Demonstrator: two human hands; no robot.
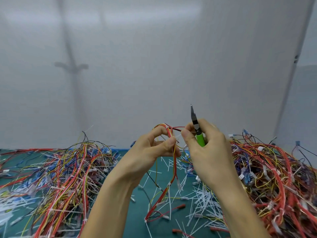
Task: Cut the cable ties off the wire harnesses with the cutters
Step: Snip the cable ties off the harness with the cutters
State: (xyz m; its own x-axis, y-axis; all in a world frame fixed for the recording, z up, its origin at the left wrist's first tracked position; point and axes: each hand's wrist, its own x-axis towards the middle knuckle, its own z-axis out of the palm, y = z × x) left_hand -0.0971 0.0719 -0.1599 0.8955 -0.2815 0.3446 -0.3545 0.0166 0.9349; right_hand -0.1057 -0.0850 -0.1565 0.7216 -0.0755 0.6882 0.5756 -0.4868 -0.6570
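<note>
Pinching a harness between wire piles, left hand; right hand grips cutters.

My right hand covers most of the cutters; only the blade tip and a strip of green handle show, so I cannot tell how the blades stand. My left hand hides where the held harness passes through my fingers. Whether a cable tie sits at the top of that loop is too small to tell. Both wire piles run past the frame's edges, as do my forearms.
</note>
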